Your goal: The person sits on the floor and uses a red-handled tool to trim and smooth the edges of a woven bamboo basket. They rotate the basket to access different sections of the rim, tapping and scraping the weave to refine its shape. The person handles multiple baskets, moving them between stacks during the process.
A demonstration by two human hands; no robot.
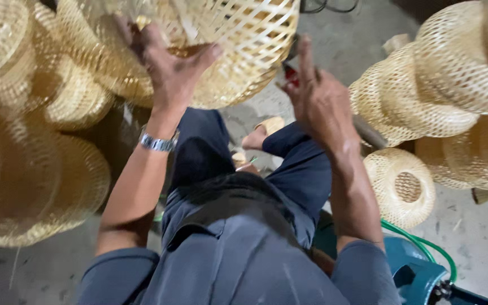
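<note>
A large woven bamboo basket (238, 51) is held up in front of me, above my knees. My left hand (165, 65) presses against its lower rim with fingers spread on the weave; a metal watch sits on that wrist. My right hand (317, 96) is at the basket's right edge, closed around a small tool with a red handle (291, 74) that is mostly hidden behind the fingers. My legs in dark blue trousers (244, 186) are below, with one sandalled foot (264, 133) on the floor.
Stacks of woven bamboo baskets (35, 141) fill the left side, and more woven baskets (447, 79) pile up at the right. One small basket (400, 186) lies on the concrete floor. A green hose (425, 245) and a blue plastic stool (419, 277) are at lower right.
</note>
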